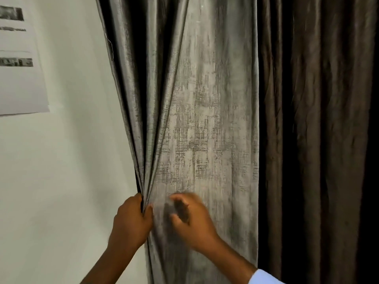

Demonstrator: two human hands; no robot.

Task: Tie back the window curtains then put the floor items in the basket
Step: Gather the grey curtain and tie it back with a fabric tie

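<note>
Left hand (pixel 131 220) is bunching the shiny grey textured curtain (pixel 205 119) at its wall-side edge. Right hand (pixel 190 220) sits just beside it on the fabric, blurry, so can't tell its grip.

A room indoors, most likely in a home: long grey curtains (pixel 205 119) with a woven sheen hang in folds from twelve o'clock down past six, a darker brown curtain (pixel 317 130) beside them at three o'clock, and a plain white wall (pixel 71 160) at nine o'clock carries a printed paper sheet (pixel 20 68) at ten o'clock
</note>
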